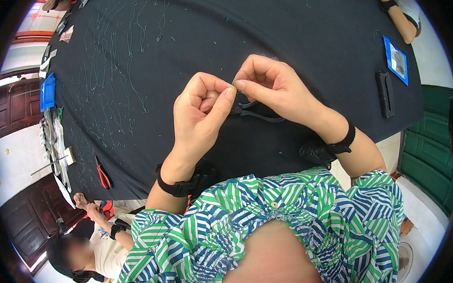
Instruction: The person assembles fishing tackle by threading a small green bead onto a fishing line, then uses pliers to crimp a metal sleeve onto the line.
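Observation:
My left hand (199, 107) and my right hand (282, 88) meet above the middle of the dark cloth. Each pinches with thumb and forefinger, and the fingertips almost touch. Whatever sits between them is too small to name. Below the right hand lies a pair of pliers (264, 117) with blue-grey handles, partly covered by my hands. Several thin dark-green knotted strings (131, 70) are spread over the cloth to the left of my hands.
A dark cloth (302, 32) covers the table. Red-handled pliers (103, 176) lie at its left, near a blue tray (47, 92). At right are a blue packet (396, 60) and a black case (385, 95). Other people sit at lower left and upper right.

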Action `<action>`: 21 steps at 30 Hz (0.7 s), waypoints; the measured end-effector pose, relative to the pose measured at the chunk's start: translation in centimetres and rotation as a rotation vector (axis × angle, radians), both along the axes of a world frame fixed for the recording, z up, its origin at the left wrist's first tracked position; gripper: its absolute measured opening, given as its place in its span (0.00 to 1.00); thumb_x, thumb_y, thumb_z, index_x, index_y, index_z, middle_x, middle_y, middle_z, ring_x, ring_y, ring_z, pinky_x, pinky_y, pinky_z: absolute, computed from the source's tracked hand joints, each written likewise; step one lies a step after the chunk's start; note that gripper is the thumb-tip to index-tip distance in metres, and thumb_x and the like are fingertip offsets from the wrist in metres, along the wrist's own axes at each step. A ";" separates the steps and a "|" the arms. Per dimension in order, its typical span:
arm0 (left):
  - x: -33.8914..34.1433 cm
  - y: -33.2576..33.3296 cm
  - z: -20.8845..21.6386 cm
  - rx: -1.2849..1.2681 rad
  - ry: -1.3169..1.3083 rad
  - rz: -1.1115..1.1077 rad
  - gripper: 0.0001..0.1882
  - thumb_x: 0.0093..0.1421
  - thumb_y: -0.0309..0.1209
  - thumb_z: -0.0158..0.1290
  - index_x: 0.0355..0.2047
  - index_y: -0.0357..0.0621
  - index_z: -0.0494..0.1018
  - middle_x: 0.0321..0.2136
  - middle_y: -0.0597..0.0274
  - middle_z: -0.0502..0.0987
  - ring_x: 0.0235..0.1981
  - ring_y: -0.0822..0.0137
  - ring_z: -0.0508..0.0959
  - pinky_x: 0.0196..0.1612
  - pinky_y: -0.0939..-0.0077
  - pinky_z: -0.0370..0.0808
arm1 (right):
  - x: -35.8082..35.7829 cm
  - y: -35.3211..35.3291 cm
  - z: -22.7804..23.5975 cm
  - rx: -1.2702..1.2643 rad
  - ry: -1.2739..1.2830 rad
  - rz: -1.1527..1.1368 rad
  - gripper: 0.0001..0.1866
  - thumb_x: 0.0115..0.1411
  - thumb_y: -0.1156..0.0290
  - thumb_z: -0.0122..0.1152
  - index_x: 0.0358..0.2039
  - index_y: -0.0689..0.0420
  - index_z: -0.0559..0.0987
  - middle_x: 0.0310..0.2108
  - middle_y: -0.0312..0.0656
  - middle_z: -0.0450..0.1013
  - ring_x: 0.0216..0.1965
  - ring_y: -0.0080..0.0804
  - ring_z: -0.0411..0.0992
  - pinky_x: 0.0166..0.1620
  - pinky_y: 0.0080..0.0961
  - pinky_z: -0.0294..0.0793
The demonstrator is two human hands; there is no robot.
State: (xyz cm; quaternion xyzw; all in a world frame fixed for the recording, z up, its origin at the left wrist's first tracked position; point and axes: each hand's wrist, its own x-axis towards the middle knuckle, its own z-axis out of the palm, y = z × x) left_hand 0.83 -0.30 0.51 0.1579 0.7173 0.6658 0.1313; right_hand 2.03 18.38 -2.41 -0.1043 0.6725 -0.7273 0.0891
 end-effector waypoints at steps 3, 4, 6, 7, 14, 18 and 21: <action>0.0 0.0 0.0 0.047 0.009 0.009 0.03 0.61 0.23 0.54 0.33 0.38 0.71 0.18 0.82 0.56 0.19 0.88 0.54 0.22 0.90 0.54 | 0.4 -0.5 0.1 -0.039 0.000 -0.023 0.08 0.62 0.69 0.59 0.30 0.60 0.75 0.24 0.31 0.71 0.26 0.14 0.67 0.29 0.15 0.66; 0.0 0.0 0.0 0.046 0.009 0.009 0.03 0.61 0.23 0.54 0.33 0.38 0.71 0.18 0.82 0.56 0.19 0.88 0.54 0.22 0.90 0.54 | 0.5 -0.6 0.2 -0.048 -0.016 -0.028 0.08 0.61 0.69 0.59 0.29 0.60 0.74 0.24 0.30 0.71 0.25 0.14 0.66 0.28 0.16 0.66; 0.0 0.0 -0.1 0.099 -0.005 0.043 0.03 0.61 0.22 0.54 0.33 0.37 0.71 0.17 0.82 0.56 0.19 0.88 0.54 0.22 0.91 0.53 | 0.6 -0.6 0.2 -0.025 0.006 -0.030 0.07 0.60 0.70 0.59 0.29 0.60 0.74 0.23 0.30 0.70 0.24 0.14 0.66 0.27 0.16 0.65; -0.1 0.0 -0.2 0.099 -0.005 0.043 0.03 0.61 0.22 0.54 0.33 0.37 0.71 0.17 0.82 0.56 0.19 0.88 0.54 0.22 0.91 0.53 | 0.7 -0.6 0.3 -0.001 0.027 -0.033 0.07 0.59 0.70 0.60 0.29 0.60 0.74 0.22 0.30 0.70 0.23 0.14 0.66 0.26 0.16 0.65; -0.2 0.1 -0.3 0.069 0.034 0.093 0.02 0.60 0.21 0.55 0.32 0.38 0.72 0.16 0.83 0.56 0.18 0.89 0.53 0.22 0.91 0.52 | 0.8 -0.3 1.1 0.139 0.195 -0.077 0.06 0.55 0.71 0.61 0.26 0.60 0.75 0.20 0.34 0.69 0.21 0.17 0.66 0.25 0.18 0.63; -0.4 -0.2 -0.6 0.029 0.061 0.107 0.03 0.60 0.21 0.55 0.31 0.38 0.72 0.16 0.82 0.56 0.18 0.88 0.53 0.21 0.90 0.52 | 0.9 -0.1 2.2 0.332 0.323 -0.086 0.06 0.54 0.71 0.62 0.27 0.60 0.76 0.20 0.36 0.69 0.19 0.20 0.65 0.23 0.21 0.61; -0.6 -0.2 -0.7 -0.028 0.083 0.122 0.03 0.58 0.22 0.57 0.30 0.38 0.73 0.15 0.82 0.55 0.18 0.88 0.53 0.21 0.90 0.52 | 0.9 0.2 2.5 0.381 0.394 -0.117 0.06 0.54 0.71 0.63 0.28 0.59 0.77 0.22 0.38 0.71 0.19 0.24 0.67 0.23 0.22 0.63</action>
